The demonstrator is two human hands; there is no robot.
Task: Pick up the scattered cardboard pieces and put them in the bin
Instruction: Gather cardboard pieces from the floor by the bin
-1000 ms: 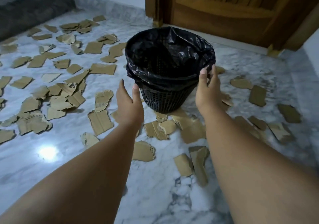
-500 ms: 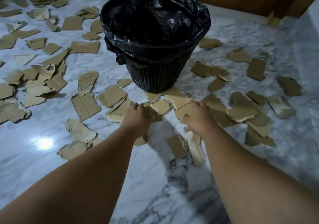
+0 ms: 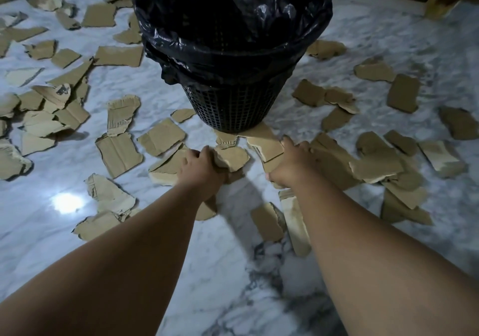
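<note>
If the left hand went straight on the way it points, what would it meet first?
Past the cardboard piece in its grip, the left hand would likely meet the small scrap at the foot of the bin; depth is unclear.

One wide-angle camera, worn on the head, looks forward and steeply down along both forearms (image 3: 145,252). The fingers (image 3: 204,152) sit near mid-frame, close below it; the bin (image 3: 233,107) stands just beyond them.

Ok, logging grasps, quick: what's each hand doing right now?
Left hand: holding a rounded cardboard piece.
Right hand: holding a larger cardboard piece.
</note>
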